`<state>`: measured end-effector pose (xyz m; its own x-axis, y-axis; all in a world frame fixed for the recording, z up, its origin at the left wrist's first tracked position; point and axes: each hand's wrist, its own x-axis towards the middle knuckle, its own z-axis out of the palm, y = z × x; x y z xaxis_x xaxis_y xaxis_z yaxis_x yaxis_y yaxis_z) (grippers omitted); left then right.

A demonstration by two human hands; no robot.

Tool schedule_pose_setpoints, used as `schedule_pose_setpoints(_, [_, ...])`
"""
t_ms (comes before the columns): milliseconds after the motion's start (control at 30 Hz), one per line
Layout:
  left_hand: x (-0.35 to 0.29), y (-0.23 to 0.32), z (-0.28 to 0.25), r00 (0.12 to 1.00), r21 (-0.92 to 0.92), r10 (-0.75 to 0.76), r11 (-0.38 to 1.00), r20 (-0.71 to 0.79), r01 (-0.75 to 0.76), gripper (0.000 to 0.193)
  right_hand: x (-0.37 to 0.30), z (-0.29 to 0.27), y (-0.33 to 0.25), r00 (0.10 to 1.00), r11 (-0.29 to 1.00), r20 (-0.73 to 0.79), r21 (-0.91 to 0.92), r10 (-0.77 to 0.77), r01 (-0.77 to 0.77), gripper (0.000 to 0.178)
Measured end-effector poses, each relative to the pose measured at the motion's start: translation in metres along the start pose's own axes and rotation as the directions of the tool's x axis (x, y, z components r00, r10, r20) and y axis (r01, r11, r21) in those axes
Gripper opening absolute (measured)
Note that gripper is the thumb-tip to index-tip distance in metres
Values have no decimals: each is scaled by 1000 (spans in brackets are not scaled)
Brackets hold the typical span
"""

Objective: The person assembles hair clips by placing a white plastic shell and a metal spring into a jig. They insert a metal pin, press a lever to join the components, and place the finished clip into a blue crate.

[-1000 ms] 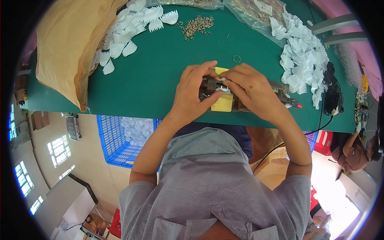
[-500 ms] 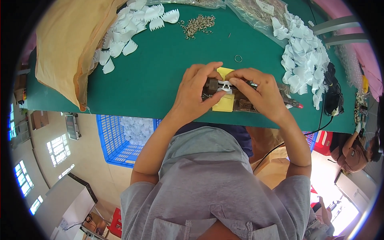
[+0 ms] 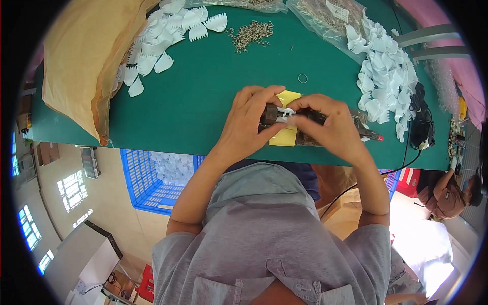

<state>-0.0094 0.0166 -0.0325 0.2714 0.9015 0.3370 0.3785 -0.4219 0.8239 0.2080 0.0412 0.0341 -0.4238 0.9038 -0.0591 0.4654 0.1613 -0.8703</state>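
Note:
Near the front edge of the green table, both my hands meet over a dark, brownish fixture (image 3: pixel 310 140) with yellow sheet material (image 3: pixel 283 138) around it. A small white plastic hair claw clip (image 3: pixel 286 114) sits on the fixture between my fingertips. My left hand (image 3: pixel 245 122) curls round the clip's left side, thumb below and fingers above. From the other side my right hand (image 3: pixel 333 124) pinches at the clip, its thumb and index finger closed in. My fingers partly cover the clip, so its inner parts are hard to make out.
A heap of small metal springs (image 3: pixel 251 34) lies beyond my hands, with a thin metal ring (image 3: pixel 303 78) nearer. White toothed clip halves pile up at left (image 3: pixel 162 38) and right (image 3: pixel 384 76). A large brown paper bag (image 3: pixel 84 66) stands left; black cable (image 3: pixel 422 122) lies right.
The whole view has shifted slightly. My right thumb has moved down along the white clip, and my left thumb has drawn back a little from it. The clip stays between my hands.

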Motion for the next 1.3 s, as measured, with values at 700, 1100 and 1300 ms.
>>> schedule_pose_setpoints(700, [-1, -1, -2, 999, 8, -25, 1000, 27, 25, 61, 84, -14, 8, 987, 954, 59, -252, -152, 162, 14])
schedule_pose_setpoints(1100, [1, 1, -2, 999, 32, 21, 999, 33, -22, 52, 154, 53, 27, 979, 849, -88, -517, -184, 113, 15])
schedule_pose_setpoints(1300, [0, -1, -3, 999, 25, 28, 999, 37, -29, 52, 116, 4, 19, 998, 967, 39, -249, -42, 51, 15])
